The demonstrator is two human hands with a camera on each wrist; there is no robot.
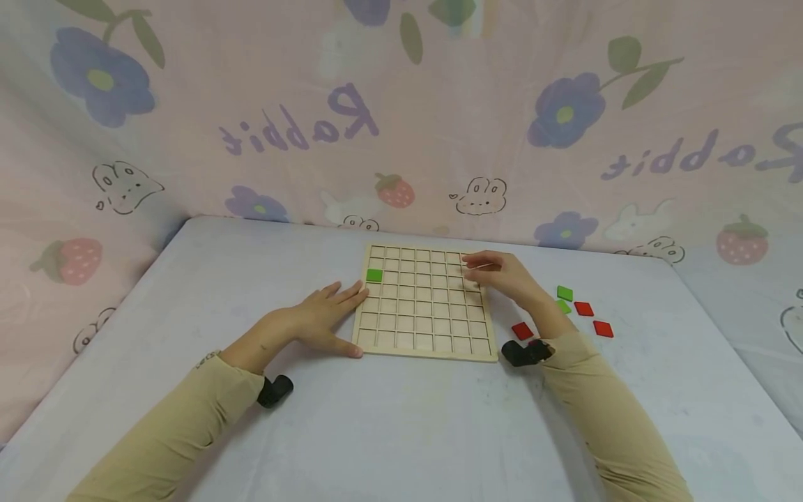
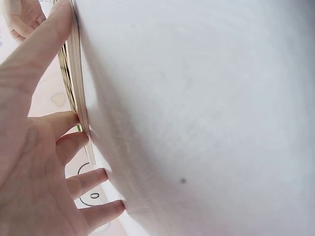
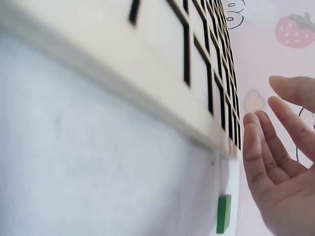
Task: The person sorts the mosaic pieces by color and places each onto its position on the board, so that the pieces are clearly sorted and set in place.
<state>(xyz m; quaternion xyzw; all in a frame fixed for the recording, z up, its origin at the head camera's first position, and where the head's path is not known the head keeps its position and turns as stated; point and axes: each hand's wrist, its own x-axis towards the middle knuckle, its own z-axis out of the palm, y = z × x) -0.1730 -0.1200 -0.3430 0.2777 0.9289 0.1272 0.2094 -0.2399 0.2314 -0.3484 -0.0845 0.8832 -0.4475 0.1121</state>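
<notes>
A pale wooden grid board lies flat on the table, with one green tile in a cell near its upper left. My left hand touches the board's left edge, fingers spread; the left wrist view shows the thumb and fingers of this hand along the board's side. Over the board's far right corner is my right hand, fingers slightly bent. In the right wrist view, thumb and fingers of that hand stand apart with nothing seen between them, beside the board.
Right of the board lie green tiles and red tiles, one red tile nearer its edge; the right forearm partly covers this area. A green tile shows in the right wrist view. Printed cloth hangs behind the table.
</notes>
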